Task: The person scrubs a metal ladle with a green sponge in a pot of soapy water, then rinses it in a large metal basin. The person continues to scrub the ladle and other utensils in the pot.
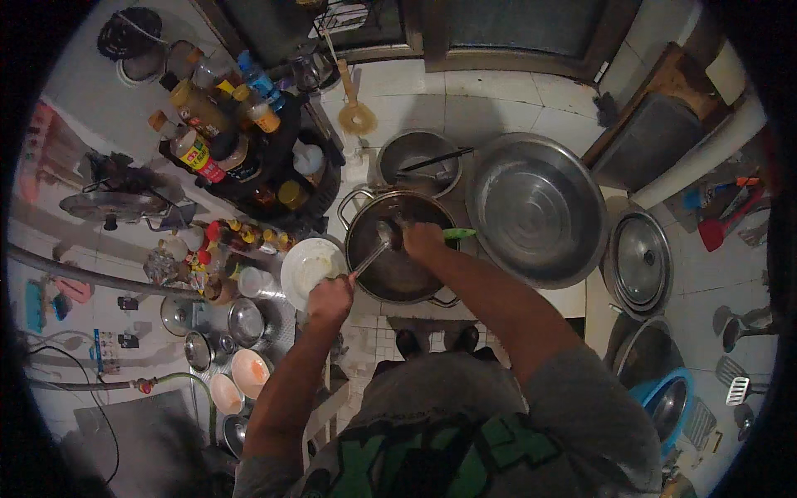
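A large two-handled metal pot point(401, 302) with a dark inside stands before me. My left hand point(331, 300) grips the handle of a metal spoon point(373, 254), whose bowl end is over the pot. Beneath and beside that hand is a white plate point(306, 264) with pale smears on it. Over the pot's right half, my right hand point(424, 243) is closed around a tool with a green handle point(461, 234). The handle's end sticks out to the right of the fist. What the tool's other end looks like cannot be made out clearly.
Behind the pot sits a smaller metal pan point(416, 149) with a black-handled utensil. A wide metal basin point(535, 208) stands right. Sauce bottles point(199, 152) crowd a black rack point(320, 193) at left. Bowls point(251, 373) lie by my left arm; a lidded pot point(638, 258) stands far right.
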`<state>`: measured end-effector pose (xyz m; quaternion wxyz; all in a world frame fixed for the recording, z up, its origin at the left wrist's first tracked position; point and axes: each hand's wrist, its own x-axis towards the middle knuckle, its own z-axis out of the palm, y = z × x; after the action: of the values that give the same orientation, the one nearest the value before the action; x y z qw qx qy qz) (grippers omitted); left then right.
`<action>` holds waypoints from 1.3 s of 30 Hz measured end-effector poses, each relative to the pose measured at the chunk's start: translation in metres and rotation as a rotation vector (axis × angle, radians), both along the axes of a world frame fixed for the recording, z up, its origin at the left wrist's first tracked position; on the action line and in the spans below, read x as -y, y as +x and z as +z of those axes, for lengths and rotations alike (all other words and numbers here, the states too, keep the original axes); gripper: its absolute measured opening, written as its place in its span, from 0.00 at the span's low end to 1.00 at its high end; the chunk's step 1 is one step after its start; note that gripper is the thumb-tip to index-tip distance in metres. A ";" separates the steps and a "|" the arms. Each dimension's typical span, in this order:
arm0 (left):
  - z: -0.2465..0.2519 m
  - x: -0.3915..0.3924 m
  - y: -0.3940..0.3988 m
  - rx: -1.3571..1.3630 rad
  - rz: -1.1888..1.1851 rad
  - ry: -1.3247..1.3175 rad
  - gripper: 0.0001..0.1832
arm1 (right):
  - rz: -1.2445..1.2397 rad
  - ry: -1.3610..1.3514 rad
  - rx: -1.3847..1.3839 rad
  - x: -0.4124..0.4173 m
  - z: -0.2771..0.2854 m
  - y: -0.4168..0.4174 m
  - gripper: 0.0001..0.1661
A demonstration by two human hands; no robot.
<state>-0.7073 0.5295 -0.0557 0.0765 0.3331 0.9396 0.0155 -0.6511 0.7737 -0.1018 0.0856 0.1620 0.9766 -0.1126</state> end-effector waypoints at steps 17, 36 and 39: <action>0.038 -0.025 -0.002 0.234 0.080 -0.161 0.26 | 0.295 0.025 0.043 -0.026 -0.004 -0.002 0.16; 0.014 -0.032 -0.018 0.271 -0.031 -0.137 0.25 | 0.152 0.062 -0.366 0.002 -0.016 0.021 0.10; 0.025 -0.027 -0.008 0.257 0.080 -0.223 0.27 | 0.087 0.078 0.088 0.006 0.022 0.017 0.18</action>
<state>-0.7150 0.5563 -0.0311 0.2316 0.2803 0.9305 -0.0435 -0.6343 0.7680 -0.0795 0.1268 0.1273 0.9817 -0.0636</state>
